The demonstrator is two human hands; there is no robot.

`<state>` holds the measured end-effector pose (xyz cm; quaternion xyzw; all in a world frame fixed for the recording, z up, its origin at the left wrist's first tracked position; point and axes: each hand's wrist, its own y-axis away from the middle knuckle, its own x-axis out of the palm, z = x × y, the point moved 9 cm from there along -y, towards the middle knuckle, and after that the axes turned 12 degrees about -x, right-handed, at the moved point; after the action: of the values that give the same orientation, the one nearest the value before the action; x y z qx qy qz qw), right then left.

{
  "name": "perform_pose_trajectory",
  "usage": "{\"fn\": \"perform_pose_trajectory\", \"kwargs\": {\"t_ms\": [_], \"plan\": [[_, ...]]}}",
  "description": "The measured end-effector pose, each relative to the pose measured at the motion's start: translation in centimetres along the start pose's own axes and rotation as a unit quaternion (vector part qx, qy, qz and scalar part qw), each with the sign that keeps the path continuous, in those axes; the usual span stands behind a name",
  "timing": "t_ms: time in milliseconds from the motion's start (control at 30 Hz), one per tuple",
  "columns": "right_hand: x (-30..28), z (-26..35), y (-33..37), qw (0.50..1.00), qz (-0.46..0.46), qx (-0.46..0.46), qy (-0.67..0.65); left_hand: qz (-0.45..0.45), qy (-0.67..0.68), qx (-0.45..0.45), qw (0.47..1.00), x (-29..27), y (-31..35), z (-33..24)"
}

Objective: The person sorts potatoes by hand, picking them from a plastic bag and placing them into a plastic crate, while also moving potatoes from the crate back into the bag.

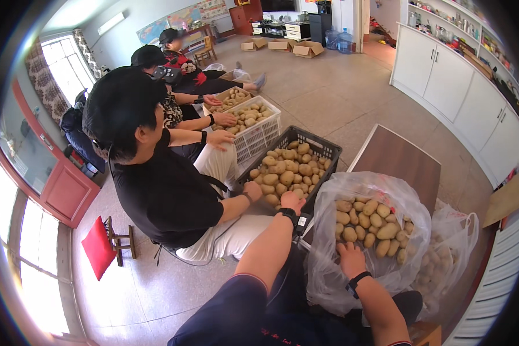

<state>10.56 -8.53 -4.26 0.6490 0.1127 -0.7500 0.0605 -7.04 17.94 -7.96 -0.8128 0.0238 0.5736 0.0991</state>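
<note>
The potatoes lie heaped in a clear plastic bag over the near end of the brown table; more potatoes fill the black crate beside the table's left edge. Each looks firm and stiff, likely light singly but heavy by the bagful, smooth enough to roll and apt to bruise if dropped; the narrow middle seems the best place to take hold, while the bag looks limp and slippery. The right hand reaches inside the bag, fingers bent at the heap's near-left edge; the left hand is curled at the crate's near end. Whether either grasps a potato, I cannot tell. The oval potatoes' long axes point every way; the crate's runs away from the person, leaning right.
</note>
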Motion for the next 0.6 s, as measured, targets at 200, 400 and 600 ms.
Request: {"fn": "perform_pose_trajectory", "kwargs": {"t_ms": [200, 400, 600], "plan": [[0.6, -1.1, 1.4, 0.999, 0.000, 0.042, -0.021, 0.038, -0.036, -0.033, 0.998, -0.5, 0.7, -0.4], [2.3, -3.4, 3.1, 0.981, 0.018, 0.122, -0.148, 0.068, -0.035, -0.015, 0.997, -2.0, 1.6, -2.8], [-0.6, -5.2, 3.1, 0.947, -0.113, 0.128, -0.272, 0.172, 0.599, -0.216, 0.752, -0.7, 2.8, -3.7]]}}
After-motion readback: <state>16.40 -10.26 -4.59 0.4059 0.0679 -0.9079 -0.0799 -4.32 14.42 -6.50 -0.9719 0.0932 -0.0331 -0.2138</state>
